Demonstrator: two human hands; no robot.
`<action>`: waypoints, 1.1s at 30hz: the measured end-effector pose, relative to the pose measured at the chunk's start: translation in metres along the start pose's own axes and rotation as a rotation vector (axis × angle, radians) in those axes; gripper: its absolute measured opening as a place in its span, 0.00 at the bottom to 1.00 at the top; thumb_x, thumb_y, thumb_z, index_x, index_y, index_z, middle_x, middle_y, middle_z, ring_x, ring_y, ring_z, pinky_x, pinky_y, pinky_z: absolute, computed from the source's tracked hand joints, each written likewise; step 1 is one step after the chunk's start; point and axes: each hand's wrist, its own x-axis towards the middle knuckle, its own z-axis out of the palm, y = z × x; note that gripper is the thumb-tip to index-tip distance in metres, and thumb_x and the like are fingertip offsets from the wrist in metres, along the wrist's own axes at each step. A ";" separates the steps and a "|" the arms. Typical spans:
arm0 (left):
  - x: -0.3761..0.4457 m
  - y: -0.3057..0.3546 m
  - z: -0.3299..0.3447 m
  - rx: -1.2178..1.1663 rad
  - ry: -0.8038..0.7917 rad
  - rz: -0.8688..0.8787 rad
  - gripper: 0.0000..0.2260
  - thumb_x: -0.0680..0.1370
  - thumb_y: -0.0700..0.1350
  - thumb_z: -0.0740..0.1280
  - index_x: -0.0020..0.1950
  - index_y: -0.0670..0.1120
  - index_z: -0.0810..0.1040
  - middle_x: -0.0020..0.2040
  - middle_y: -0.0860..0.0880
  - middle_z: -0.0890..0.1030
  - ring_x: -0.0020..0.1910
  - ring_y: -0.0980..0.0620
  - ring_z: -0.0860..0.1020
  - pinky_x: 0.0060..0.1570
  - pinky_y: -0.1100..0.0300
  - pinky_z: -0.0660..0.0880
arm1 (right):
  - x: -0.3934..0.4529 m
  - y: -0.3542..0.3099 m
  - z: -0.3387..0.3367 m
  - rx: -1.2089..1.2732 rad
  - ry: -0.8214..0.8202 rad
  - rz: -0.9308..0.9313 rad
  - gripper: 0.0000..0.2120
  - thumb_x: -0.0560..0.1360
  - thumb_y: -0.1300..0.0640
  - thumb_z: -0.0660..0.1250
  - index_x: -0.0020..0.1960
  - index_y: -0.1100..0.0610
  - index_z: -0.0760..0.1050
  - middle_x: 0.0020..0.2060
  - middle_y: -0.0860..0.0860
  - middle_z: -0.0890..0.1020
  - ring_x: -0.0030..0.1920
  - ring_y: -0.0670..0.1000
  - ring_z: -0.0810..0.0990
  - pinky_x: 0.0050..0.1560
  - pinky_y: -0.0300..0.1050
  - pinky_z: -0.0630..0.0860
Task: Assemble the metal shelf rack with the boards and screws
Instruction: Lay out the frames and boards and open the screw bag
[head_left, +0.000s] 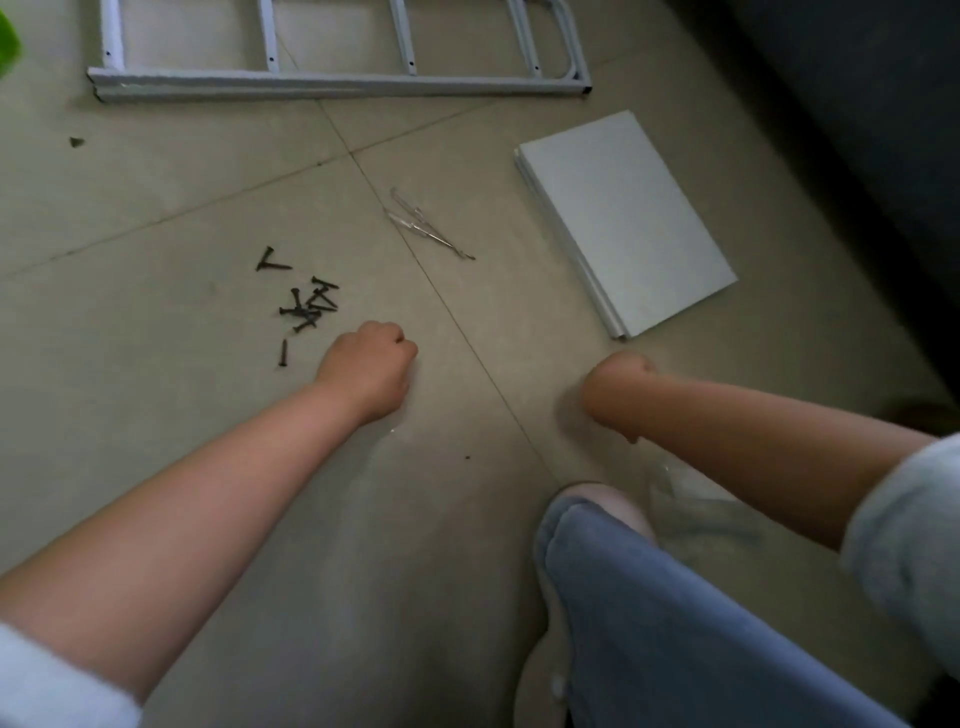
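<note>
Screws (304, 304) lie scattered in a loose dark cluster on the tiled floor (156, 208), just left of your left hand (371, 366); that hand is fisted, knuckles up, whether it holds anything I cannot tell. Your right hand (621, 387) is bent under at the wrist, fingers hidden; boards (631, 218) sit stacked just beyond it, metal frame (337, 83) flat further off.

Beyond both hands, the rack frame (332, 78) is pale painted metal with a faint sheen. Just left of the left hand (370, 364), the screws (304, 306) are dark, dull metal. The boards (628, 218) beyond the right hand (621, 384) look smooth and matt (material unclear). The floor (156, 208) is matt tile.
</note>
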 end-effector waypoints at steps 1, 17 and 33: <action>0.001 0.005 -0.001 0.015 -0.002 -0.006 0.16 0.79 0.42 0.56 0.65 0.42 0.71 0.64 0.43 0.70 0.63 0.43 0.67 0.55 0.54 0.69 | 0.005 -0.004 -0.003 -0.008 0.054 0.004 0.15 0.77 0.62 0.58 0.63 0.59 0.71 0.62 0.54 0.74 0.60 0.56 0.75 0.53 0.46 0.74; -0.058 -0.073 0.017 -0.181 0.141 -0.534 0.15 0.76 0.39 0.58 0.61 0.42 0.72 0.59 0.43 0.74 0.60 0.42 0.72 0.52 0.53 0.72 | 0.041 -0.090 -0.144 0.325 0.848 -0.496 0.26 0.77 0.47 0.59 0.70 0.57 0.60 0.68 0.57 0.64 0.69 0.57 0.61 0.64 0.49 0.63; -0.099 -0.145 0.034 -0.298 0.093 -0.724 0.18 0.78 0.45 0.52 0.65 0.45 0.70 0.65 0.46 0.70 0.66 0.48 0.67 0.59 0.61 0.67 | 0.087 -0.137 -0.203 0.185 0.842 -0.576 0.46 0.60 0.45 0.20 0.76 0.55 0.42 0.76 0.51 0.44 0.75 0.51 0.42 0.73 0.50 0.38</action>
